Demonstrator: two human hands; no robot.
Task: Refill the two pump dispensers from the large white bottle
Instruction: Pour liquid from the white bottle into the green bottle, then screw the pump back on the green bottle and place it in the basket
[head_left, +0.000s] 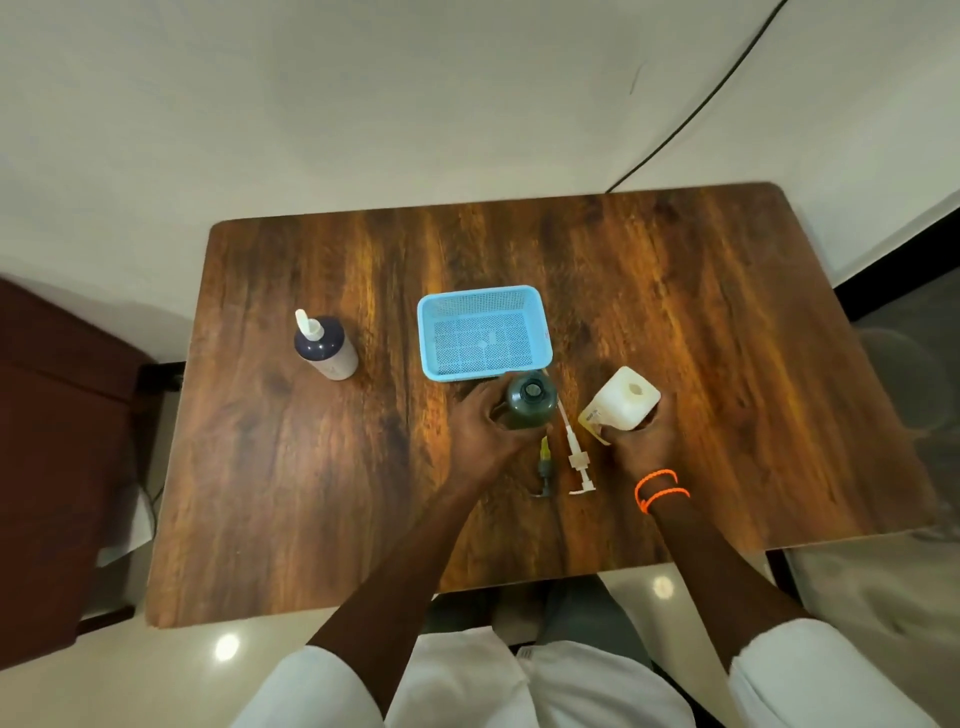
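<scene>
A dark green dispenser bottle (531, 401) stands upright near the table's middle with its neck open; my left hand (485, 431) is wrapped around its left side. To its right stands a cream-white dispenser bottle (623, 397), also uncapped, gripped low down by my right hand (641, 447). Two pump heads lie flat between my hands: a dark one with a yellowish tube (544, 467) and a white one (576, 452). The large white bottle (326, 347), with a dark top and a white spout cap, stands apart at the left.
An empty blue plastic basket (483, 332) sits just behind the green bottle. The wooden table (727, 338) ends close to my body. A dark wooden cabinet (52, 441) stands at the left, and a black cable (691, 114) runs along the wall behind.
</scene>
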